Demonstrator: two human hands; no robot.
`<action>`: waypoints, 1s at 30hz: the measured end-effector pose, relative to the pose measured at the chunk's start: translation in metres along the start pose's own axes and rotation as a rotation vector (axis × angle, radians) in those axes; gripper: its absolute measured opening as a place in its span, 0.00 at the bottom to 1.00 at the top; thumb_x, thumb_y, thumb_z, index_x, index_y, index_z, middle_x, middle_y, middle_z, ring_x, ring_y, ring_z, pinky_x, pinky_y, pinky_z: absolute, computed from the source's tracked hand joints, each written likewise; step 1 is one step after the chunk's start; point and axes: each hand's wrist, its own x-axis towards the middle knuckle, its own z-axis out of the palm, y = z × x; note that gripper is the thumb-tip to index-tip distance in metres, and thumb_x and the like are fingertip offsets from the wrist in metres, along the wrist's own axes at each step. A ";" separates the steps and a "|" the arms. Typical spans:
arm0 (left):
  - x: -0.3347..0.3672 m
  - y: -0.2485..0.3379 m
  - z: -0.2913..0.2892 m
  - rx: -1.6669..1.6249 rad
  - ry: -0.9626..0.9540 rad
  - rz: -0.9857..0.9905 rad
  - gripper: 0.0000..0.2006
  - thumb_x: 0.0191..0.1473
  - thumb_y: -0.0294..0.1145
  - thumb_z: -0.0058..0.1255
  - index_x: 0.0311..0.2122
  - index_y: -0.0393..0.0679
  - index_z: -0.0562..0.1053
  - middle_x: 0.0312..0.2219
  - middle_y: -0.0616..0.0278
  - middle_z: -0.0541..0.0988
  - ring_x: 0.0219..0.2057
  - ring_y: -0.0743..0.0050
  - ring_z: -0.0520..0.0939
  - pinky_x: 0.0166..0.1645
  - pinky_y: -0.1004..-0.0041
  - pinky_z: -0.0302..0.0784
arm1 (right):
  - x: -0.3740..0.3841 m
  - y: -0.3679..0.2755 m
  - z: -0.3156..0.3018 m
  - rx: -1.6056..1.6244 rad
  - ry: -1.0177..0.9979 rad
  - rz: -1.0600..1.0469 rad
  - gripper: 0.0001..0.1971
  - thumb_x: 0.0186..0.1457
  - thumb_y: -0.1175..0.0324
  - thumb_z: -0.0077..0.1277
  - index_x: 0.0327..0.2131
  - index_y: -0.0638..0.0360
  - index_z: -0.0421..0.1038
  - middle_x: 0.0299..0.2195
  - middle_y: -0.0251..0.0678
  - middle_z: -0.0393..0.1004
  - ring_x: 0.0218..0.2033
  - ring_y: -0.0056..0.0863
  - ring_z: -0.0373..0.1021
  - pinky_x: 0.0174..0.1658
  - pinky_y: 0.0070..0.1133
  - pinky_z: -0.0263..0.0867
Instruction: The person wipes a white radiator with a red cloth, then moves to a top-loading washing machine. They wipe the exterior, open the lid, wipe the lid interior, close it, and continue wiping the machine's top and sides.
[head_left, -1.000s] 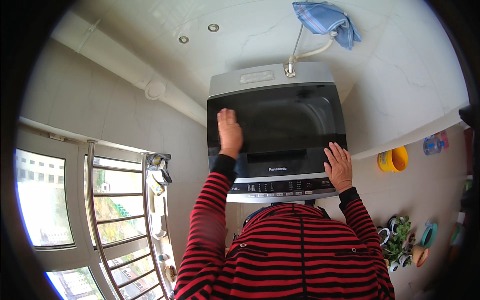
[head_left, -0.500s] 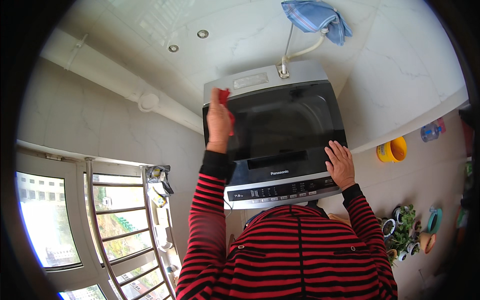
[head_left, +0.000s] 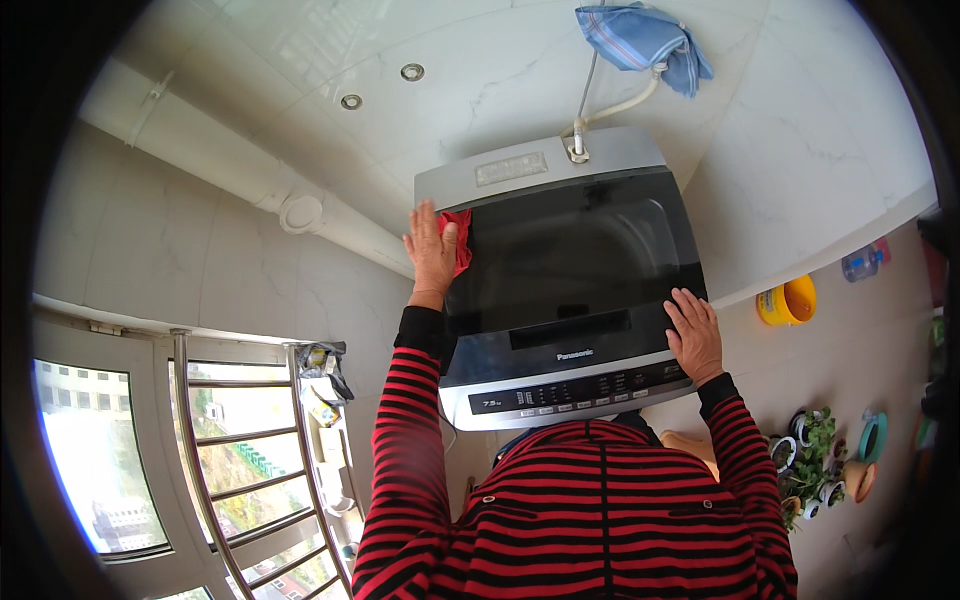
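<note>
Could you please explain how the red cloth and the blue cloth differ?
The visible part of the red cloth is plain, while the blue cloth has pale stripes.
The red cloth is at the left hand, by the left edge of the dark lid; the blue cloth hangs by the pale hose, untouched by either hand.
The hand partly hides the red cloth, whereas more of the blue cloth shows.
Both look creased.

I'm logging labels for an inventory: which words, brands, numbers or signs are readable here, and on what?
Washing machine lid: a pale brand word, legible, not copied here.
Control panel: a pale number at its left end, legible, not copied; smaller legends too small to read.
Yellow bucket: dark marking, too small to read.
</note>
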 end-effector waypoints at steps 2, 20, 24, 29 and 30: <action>0.002 0.004 0.000 0.076 -0.078 -0.114 0.41 0.66 0.60 0.41 0.73 0.42 0.51 0.72 0.48 0.53 0.74 0.45 0.47 0.73 0.42 0.40 | 0.000 -0.001 0.000 -0.002 0.001 0.000 0.26 0.59 0.64 0.53 0.62 0.52 0.66 0.67 0.36 0.62 0.69 0.36 0.57 0.70 0.38 0.50; 0.010 0.050 0.063 0.427 -0.056 -0.446 0.33 0.65 0.49 0.39 0.72 0.48 0.56 0.73 0.57 0.52 0.74 0.58 0.50 0.71 0.44 0.49 | 0.000 0.011 -0.003 0.092 0.010 -0.016 0.27 0.60 0.61 0.53 0.62 0.53 0.67 0.67 0.36 0.63 0.69 0.33 0.57 0.69 0.37 0.49; 0.008 0.120 0.114 0.472 -0.093 -0.348 0.33 0.64 0.49 0.41 0.72 0.48 0.57 0.72 0.56 0.55 0.74 0.57 0.51 0.71 0.46 0.50 | 0.000 0.016 -0.006 0.193 0.019 -0.029 0.26 0.59 0.62 0.54 0.60 0.56 0.69 0.66 0.39 0.64 0.68 0.36 0.58 0.69 0.38 0.49; 0.018 0.234 0.186 0.453 -0.149 -0.196 0.34 0.64 0.48 0.42 0.73 0.49 0.55 0.73 0.56 0.54 0.74 0.57 0.49 0.72 0.47 0.44 | -0.001 0.023 -0.009 0.244 0.012 -0.058 0.28 0.56 0.60 0.57 0.60 0.57 0.68 0.67 0.40 0.62 0.68 0.36 0.57 0.68 0.39 0.49; 0.018 0.259 0.199 0.433 -0.161 -0.151 0.35 0.64 0.48 0.42 0.73 0.49 0.54 0.73 0.57 0.54 0.75 0.58 0.48 0.72 0.47 0.42 | -0.001 0.025 -0.010 0.259 0.017 -0.063 0.29 0.56 0.60 0.57 0.60 0.57 0.68 0.67 0.40 0.62 0.68 0.36 0.57 0.68 0.39 0.49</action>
